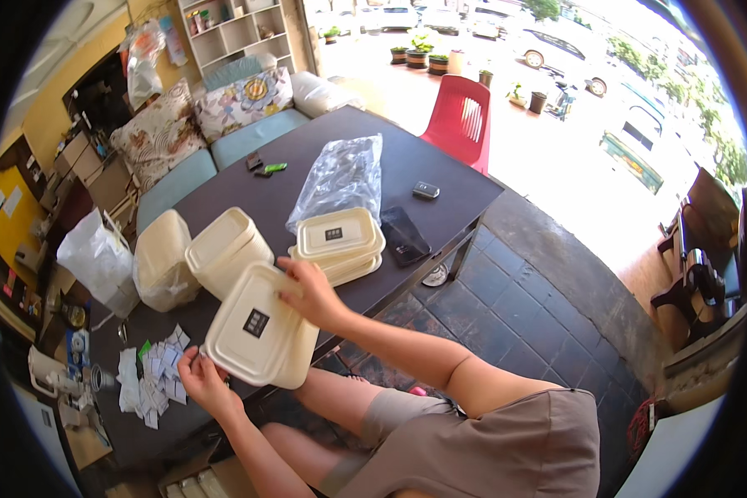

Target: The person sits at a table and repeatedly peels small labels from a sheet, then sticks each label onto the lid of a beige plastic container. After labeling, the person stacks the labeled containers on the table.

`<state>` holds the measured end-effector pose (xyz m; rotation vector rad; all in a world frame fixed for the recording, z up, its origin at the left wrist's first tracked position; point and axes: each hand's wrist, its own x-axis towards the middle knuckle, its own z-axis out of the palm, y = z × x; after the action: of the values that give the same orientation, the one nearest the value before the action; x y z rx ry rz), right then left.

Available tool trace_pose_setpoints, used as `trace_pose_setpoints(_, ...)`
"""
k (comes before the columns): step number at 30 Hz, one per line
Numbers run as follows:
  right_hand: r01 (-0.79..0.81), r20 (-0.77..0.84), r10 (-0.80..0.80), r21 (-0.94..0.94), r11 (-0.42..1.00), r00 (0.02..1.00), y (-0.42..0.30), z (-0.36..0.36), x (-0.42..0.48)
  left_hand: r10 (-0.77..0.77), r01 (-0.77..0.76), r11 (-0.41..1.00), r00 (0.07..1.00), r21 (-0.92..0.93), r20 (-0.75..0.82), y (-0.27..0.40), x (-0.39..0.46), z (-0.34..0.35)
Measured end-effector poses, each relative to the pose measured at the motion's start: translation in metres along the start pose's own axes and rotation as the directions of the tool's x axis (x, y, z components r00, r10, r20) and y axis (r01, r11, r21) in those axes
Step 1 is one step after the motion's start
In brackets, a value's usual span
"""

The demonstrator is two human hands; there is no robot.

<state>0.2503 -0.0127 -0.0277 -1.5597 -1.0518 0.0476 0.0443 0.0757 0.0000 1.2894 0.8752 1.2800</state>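
Observation:
A cream rectangular food-container lid (236, 348) with a dark square sticker (256, 323) is tilted in front of me. My left hand (210, 386) pinches its near left corner. On its far right edge rest the fingers of my right hand (314, 295). Beneath it, more cream lids or trays (302, 355) show at the table's edge; what supports them is hidden. Just beyond stands a nested stack of cream containers (233, 249). Right of that stack lies a pile of lids (342, 230), its top one bearing a similar sticker.
On the dark table (411, 149) are a clear plastic bag (342, 174), a black phone (404, 236), a car key fob (426, 190), bagged containers (165, 261), a white plastic bag (99, 255) and loose paper slips (162, 373). A red chair (457, 121) stands at the far side.

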Motion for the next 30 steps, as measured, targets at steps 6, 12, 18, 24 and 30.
trace_pose_setpoints(6,-0.261,-0.126,0.292,0.216,0.941,0.948,0.008,-0.043,0.025,0.083,-0.073,0.989,0.994,-0.125,0.075,0.016,-0.005,0.000)
trace_pose_setpoints(12,-0.340,-0.462,0.267,-0.081,0.937,0.846,0.129,-0.116,0.058,0.112,-0.102,0.993,0.963,0.052,-0.247,-0.036,0.028,-0.080)
trace_pose_setpoints(18,-0.282,-0.379,0.062,-0.558,0.780,0.923,0.086,-0.090,0.030,0.325,-0.100,0.713,0.924,0.694,-0.201,-0.102,0.053,-0.145)
trace_pose_setpoints(24,0.079,-0.177,-0.154,-0.368,0.926,0.972,0.019,-0.032,-0.011,0.010,0.118,0.384,0.991,0.916,-0.132,-0.090,0.056,-0.114)
trace_pose_setpoints(30,0.128,-0.081,-0.151,-0.238,0.963,0.985,-0.007,-0.010,-0.031,-0.004,0.199,0.564,0.971,0.801,-0.239,-0.098,0.066,-0.125)
